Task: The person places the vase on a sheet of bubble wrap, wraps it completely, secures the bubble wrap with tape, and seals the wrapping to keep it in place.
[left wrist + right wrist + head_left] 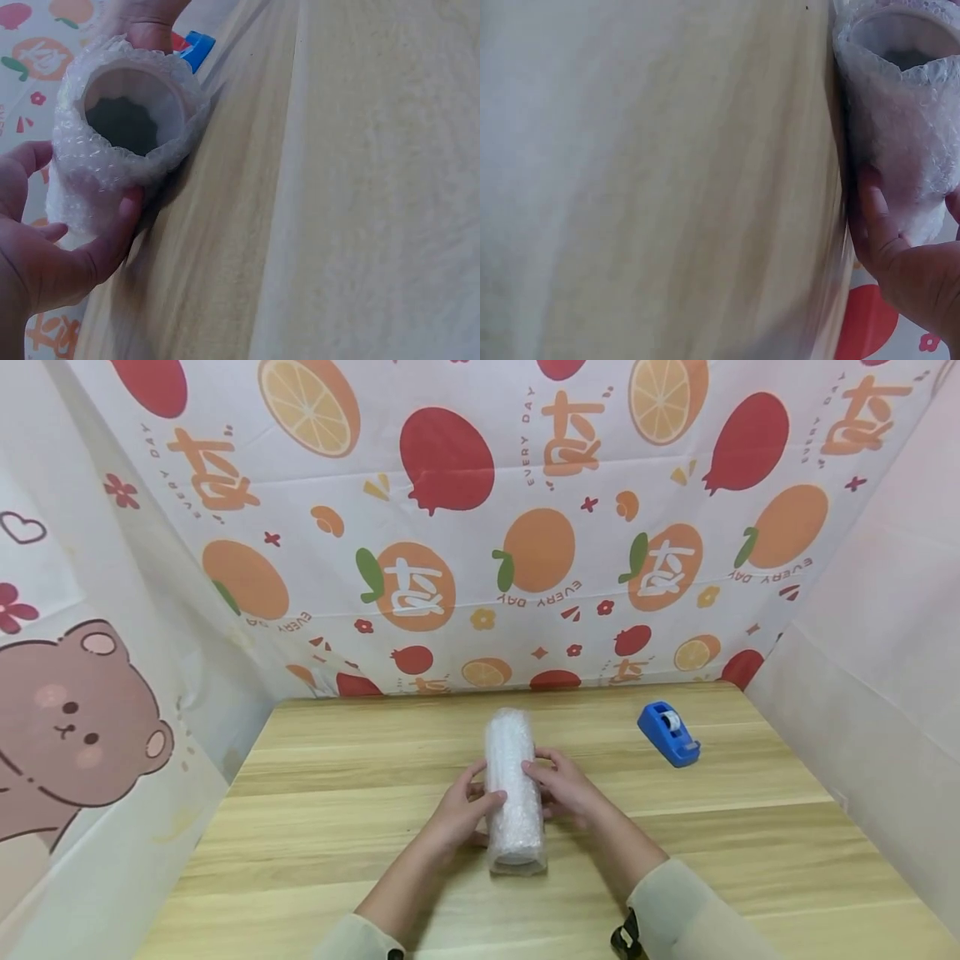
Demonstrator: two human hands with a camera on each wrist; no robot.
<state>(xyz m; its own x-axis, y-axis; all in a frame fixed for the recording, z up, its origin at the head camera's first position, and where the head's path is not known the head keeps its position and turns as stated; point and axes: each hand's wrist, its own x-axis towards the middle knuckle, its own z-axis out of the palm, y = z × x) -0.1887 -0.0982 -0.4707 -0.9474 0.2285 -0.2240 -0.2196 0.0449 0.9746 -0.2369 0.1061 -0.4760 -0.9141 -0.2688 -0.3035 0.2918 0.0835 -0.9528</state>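
A white cylinder in bubble wrap (pixel 513 789) lies lengthwise on the wooden table, one end toward me. In the left wrist view the wrap (pixel 82 180) bunches round a pale round rim with a dark grey area inside it; what the wrapped thing is stays hidden. My left hand (pixel 459 810) holds its left side, thumb on top and fingers curled down the flank. Opposite, my right hand (pixel 570 789) grips the right side, slightly farther up, its other fingers mostly out of sight. The right wrist view shows that hand (pixel 922 281) cupped round the wrap.
A blue tape dispenser (pixel 669 733) with a roll of tape stands at the back right of the table (pixel 330 802). Behind the table's far edge hangs a fruit-print cloth (pixel 465 552). Pale cloths close off both sides, the left one (pixel 75 718) with a printed bear.
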